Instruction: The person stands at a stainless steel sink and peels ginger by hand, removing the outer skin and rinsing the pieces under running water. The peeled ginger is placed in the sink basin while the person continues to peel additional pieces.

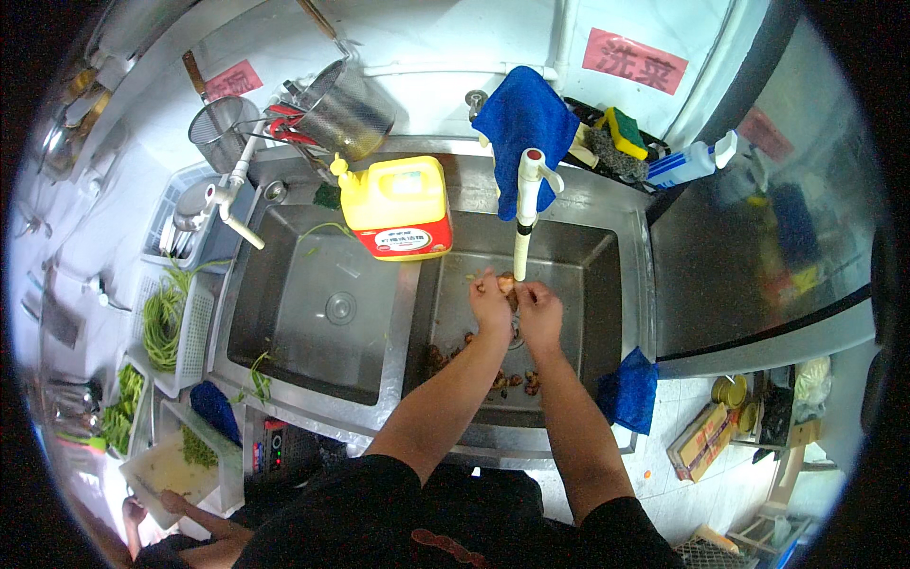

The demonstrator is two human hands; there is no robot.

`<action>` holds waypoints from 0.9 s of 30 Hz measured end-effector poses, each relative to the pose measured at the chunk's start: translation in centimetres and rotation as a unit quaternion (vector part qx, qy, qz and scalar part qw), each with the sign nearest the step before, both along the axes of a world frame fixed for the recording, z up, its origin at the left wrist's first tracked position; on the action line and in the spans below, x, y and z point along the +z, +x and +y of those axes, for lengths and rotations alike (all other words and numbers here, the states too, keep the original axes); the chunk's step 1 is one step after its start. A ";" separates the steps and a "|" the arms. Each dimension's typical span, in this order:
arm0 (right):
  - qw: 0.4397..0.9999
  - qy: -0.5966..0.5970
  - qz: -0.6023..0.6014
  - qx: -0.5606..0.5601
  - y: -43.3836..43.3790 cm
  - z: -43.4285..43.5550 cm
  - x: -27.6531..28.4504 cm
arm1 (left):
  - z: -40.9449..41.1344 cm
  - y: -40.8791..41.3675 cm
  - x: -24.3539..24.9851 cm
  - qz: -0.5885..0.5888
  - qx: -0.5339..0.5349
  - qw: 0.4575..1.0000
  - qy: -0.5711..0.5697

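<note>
My left hand (492,307) grips a knobby root that looks like ginger (506,284), pale on top and brown at its lower side. Against the root's right side are the fingers of my right hand (539,314). Both hands are over the right sink basin (576,341), just below the spout of a white tap (525,242); whether water runs cannot be made out. More brown root pieces (532,382) lie on the basin floor, partly hidden by my forearms.
A yellow detergent jug (402,206) stands on the divider by the left basin (298,334). Behind the tap hangs a blue cloth (526,107); another blue cloth (629,391) drapes the right rim. Green beans fill a basket (195,341). Another person's hands (170,501) hold a tub (170,473).
</note>
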State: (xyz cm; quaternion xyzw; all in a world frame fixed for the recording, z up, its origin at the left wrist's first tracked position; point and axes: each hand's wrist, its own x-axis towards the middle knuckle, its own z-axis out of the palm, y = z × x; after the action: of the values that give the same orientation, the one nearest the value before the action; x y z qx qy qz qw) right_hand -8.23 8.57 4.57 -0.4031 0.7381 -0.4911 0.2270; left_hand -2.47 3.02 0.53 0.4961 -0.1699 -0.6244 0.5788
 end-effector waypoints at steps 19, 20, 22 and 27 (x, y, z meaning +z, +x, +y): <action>0.997 -0.049 -0.046 -0.031 -1.1 1.1 -0.7 | 0.7 -1.7 1.9 0.013 -0.015 0.999 0.028; 0.996 -0.028 -0.078 -0.031 -1.6 1.0 -1.0 | 0.7 -1.8 2.1 0.013 -0.019 0.999 0.024; 0.996 -0.012 -0.081 -0.025 -1.8 1.0 -0.9 | 0.7 -1.9 1.6 0.012 -0.011 1.000 0.020; 0.996 -0.021 0.088 -0.004 -2.1 1.0 -0.4 | 0.7 -1.9 -0.2 -0.004 -0.018 0.999 0.028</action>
State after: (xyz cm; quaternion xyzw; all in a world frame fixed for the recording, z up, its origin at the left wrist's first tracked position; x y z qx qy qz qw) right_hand -10.38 9.60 4.14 -0.4462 0.7462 -0.4704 0.1507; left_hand -4.33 3.76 0.29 0.5116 -0.1634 -0.6376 0.5523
